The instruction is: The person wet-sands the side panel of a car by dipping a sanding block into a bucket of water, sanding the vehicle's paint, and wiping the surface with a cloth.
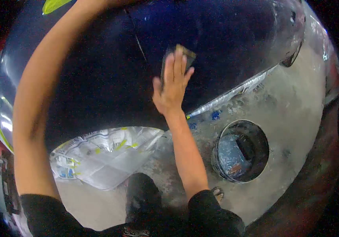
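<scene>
My right hand (172, 83) presses, fingers stretched and a little apart, over a dark flat block with a tan edge (188, 52), which looks like a sanding block. The block rests against the dark blue car body panel (98, 83), near a thin door seam. My left arm arcs up along the left side to the top edge, and its hand lies beyond the frame. Under the hand, blur softens the block's outline.
Masking paper with newsprint (110, 152) covers the wheel area, and a foil-like strip (232, 93) runs under the sill. On the grey floor (292, 114) stands a dark bucket (265, 138) holding bluish liquid and a black object. My sandaled foot (218, 193) is beside it.
</scene>
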`<state>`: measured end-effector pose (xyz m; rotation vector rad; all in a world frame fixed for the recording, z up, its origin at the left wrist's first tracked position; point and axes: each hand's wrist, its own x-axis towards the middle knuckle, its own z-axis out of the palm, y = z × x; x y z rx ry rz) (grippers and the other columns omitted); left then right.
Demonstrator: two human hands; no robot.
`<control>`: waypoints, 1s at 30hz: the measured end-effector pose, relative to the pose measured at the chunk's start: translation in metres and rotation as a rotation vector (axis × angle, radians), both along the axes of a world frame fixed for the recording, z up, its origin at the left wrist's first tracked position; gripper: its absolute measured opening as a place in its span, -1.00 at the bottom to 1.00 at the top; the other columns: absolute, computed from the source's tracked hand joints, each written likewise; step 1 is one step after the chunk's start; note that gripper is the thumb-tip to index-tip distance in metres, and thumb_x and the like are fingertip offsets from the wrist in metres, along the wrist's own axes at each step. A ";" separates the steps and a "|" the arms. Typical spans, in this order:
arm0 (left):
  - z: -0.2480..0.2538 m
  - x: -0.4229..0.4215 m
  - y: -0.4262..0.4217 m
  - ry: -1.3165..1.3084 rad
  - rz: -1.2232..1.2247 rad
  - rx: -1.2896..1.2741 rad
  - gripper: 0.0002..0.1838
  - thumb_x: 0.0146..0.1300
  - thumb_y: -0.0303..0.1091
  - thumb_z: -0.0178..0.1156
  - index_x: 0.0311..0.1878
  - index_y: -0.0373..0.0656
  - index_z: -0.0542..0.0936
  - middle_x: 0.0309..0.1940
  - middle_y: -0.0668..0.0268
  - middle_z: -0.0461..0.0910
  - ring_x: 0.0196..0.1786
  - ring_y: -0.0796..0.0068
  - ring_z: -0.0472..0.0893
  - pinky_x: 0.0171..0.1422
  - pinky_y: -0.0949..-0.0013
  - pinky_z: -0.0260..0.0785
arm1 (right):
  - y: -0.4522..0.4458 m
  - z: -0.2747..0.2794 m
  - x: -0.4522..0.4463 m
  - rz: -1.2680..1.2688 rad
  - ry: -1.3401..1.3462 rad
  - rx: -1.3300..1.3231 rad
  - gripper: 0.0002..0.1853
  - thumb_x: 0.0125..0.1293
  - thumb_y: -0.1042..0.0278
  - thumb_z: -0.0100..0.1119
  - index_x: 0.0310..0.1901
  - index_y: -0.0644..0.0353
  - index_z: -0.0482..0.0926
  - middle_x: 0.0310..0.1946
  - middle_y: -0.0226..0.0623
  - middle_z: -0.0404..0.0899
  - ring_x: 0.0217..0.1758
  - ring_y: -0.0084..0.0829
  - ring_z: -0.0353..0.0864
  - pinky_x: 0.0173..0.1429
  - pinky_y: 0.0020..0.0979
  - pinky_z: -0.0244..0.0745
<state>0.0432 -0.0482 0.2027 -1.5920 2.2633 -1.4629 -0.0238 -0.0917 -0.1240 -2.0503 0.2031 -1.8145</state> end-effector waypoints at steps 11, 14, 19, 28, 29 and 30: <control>0.000 -0.002 0.001 0.007 -0.033 -0.035 -0.68 0.36 -0.37 0.34 0.16 -0.10 0.72 0.19 0.12 0.68 0.34 0.11 0.60 0.42 0.13 0.50 | -0.007 0.074 0.005 -0.024 -0.045 -0.083 -0.10 0.33 0.28 0.28 0.65 0.15 0.10 0.71 -0.01 -0.04 0.76 0.09 -0.09 0.65 0.44 -0.28; -0.001 -0.007 0.001 0.075 -0.003 -0.032 -0.67 0.35 -0.38 0.34 0.17 -0.11 0.71 0.21 0.12 0.66 0.34 0.10 0.59 0.42 0.12 0.49 | 0.012 0.027 0.006 -0.023 0.018 -0.069 -0.13 0.40 0.10 0.22 0.66 0.12 0.09 0.72 -0.08 -0.03 0.77 0.02 -0.09 0.67 0.42 -0.36; -0.002 -0.014 0.002 0.059 -0.018 -0.013 -0.67 0.35 -0.40 0.33 0.17 -0.11 0.70 0.20 0.13 0.66 0.29 0.11 0.63 0.38 0.14 0.52 | -0.022 -0.037 0.009 -0.062 0.085 -0.296 -0.16 0.40 -0.16 0.15 0.65 -0.15 0.14 0.70 -0.32 0.08 0.78 -0.22 -0.05 0.69 0.37 -0.50; -0.010 -0.014 0.005 0.155 -0.028 -0.032 -0.71 0.38 -0.41 0.32 0.15 -0.10 0.71 0.08 0.14 0.69 0.17 0.14 0.67 0.28 0.14 0.55 | 0.021 0.021 0.013 -0.066 -0.075 0.050 -0.22 0.53 0.03 -0.01 0.68 0.12 0.05 0.73 -0.04 -0.11 0.79 0.02 -0.20 0.67 0.39 -0.50; -0.010 -0.017 0.006 0.169 0.001 -0.033 -0.71 0.38 -0.40 0.32 0.15 -0.09 0.71 0.08 0.14 0.69 0.17 0.14 0.66 0.29 0.15 0.55 | 0.023 0.009 0.006 -0.045 0.003 -0.009 -0.22 0.52 0.02 -0.01 0.68 0.09 0.07 0.73 -0.10 -0.07 0.79 -0.04 -0.16 0.68 0.39 -0.49; -0.009 -0.018 0.005 0.175 0.026 -0.044 -0.71 0.39 -0.40 0.32 0.16 -0.09 0.71 0.08 0.14 0.69 0.17 0.15 0.66 0.30 0.15 0.55 | 0.018 -0.001 0.000 -0.027 0.073 -0.077 -0.22 0.51 0.00 -0.01 0.67 0.05 0.09 0.72 -0.17 -0.02 0.79 -0.09 -0.12 0.68 0.39 -0.48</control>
